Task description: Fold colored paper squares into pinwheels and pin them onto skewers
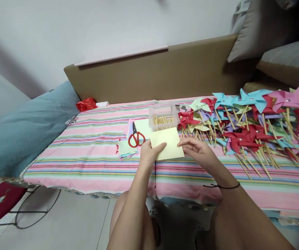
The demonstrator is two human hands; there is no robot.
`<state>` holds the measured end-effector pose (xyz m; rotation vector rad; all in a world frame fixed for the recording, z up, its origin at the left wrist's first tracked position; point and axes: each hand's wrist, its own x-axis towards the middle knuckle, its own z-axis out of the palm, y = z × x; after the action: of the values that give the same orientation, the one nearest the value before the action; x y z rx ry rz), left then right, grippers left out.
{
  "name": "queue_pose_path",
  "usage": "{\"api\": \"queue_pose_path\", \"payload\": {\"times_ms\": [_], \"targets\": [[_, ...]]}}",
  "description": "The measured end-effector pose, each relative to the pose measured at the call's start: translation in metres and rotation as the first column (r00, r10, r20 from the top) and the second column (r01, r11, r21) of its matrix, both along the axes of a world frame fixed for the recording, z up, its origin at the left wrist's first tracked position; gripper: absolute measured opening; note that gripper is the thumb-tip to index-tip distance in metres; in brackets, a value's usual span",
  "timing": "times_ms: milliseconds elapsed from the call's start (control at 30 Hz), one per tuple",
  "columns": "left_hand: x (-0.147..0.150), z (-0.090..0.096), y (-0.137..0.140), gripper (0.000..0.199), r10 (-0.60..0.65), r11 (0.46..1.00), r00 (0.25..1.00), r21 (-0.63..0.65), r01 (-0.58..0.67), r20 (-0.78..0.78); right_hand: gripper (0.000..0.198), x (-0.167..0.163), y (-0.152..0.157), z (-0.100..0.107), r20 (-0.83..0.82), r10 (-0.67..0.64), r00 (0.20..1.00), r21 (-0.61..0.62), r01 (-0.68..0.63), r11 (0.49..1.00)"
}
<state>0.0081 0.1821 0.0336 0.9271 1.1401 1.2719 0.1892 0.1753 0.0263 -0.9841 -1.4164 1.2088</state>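
A pale yellow sheet of paper (169, 139) is held up in front of me, above the striped cloth. My left hand (151, 152) grips its left side, thumb flat on top and fingers underneath. At the right edge, my right hand (195, 150) has its curled fingertips on the paper. Left of the sheet lie red-handled scissors (136, 137), partly over larger pale sheets (143, 126). A small stack of coloured paper pieces (127, 149) sits below them. Just behind the yellow sheet stands a clear plastic box (164, 113) with wooden sticks (162, 120) inside.
A big heap of finished paper pinwheels (253, 100) on sticks covers the right side of the striped cloth (92, 152). At the back left lie a red plastic bag (86, 104) and a small metal item (71, 121). A red stool (2, 201) stands at lower left.
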Motion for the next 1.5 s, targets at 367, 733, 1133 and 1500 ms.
{"api": "queue_pose_path", "payload": {"times_ms": [367,733,1133,1500], "targets": [[-0.002,0.000,-0.002,0.030,-0.079,0.997,0.997,-0.026,0.079,0.003,0.026,-0.008,0.000,-0.003,-0.120,-0.048,0.992,-0.158,0.028,0.987],[0.000,0.001,-0.003,0.031,-0.110,0.994,0.993,-0.015,0.109,-0.043,0.030,-0.023,0.002,-0.007,-0.180,-0.187,0.966,-0.243,0.141,0.960],[0.004,0.002,-0.003,0.036,-0.029,0.999,0.999,-0.018,0.028,-0.026,0.034,-0.026,0.002,-0.009,-0.136,-0.176,0.975,-0.241,0.140,0.960],[0.017,-0.005,-0.001,0.040,0.124,0.990,0.984,-0.081,-0.114,0.131,0.066,-0.033,0.004,-0.009,-0.332,-0.268,0.904,-0.300,0.168,0.939]]}}
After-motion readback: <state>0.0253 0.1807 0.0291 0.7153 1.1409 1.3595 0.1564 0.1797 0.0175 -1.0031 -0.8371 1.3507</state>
